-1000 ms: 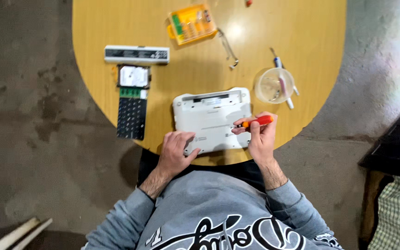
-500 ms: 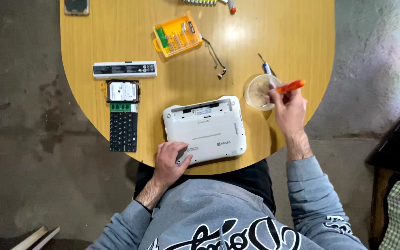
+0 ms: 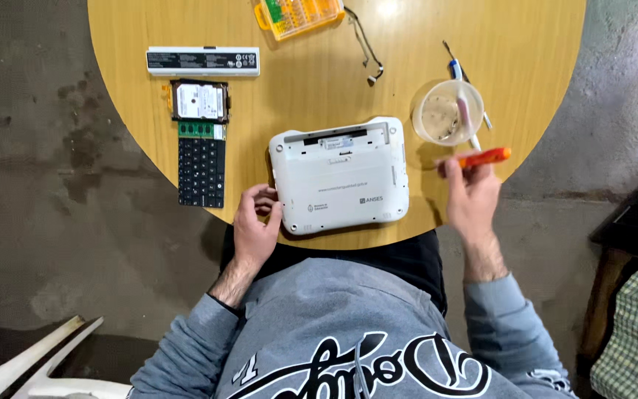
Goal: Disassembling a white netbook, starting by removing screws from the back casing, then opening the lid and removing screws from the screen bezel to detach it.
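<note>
On the round wooden table (image 3: 526, 44), far left: a long white battery (image 3: 202, 61), below it a hard drive (image 3: 199, 101), a green memory stick (image 3: 201, 130) and a black keyboard (image 3: 201, 171). The left hand (image 3: 255, 229), fingers curled, rests against the left edge of the white laptop (image 3: 340, 176), which lies bottom-up at the near table edge. Right of it, the right hand (image 3: 472, 196) is closed around an orange screwdriver (image 3: 484, 157), raised just beside a clear cup (image 3: 446, 112).
</note>
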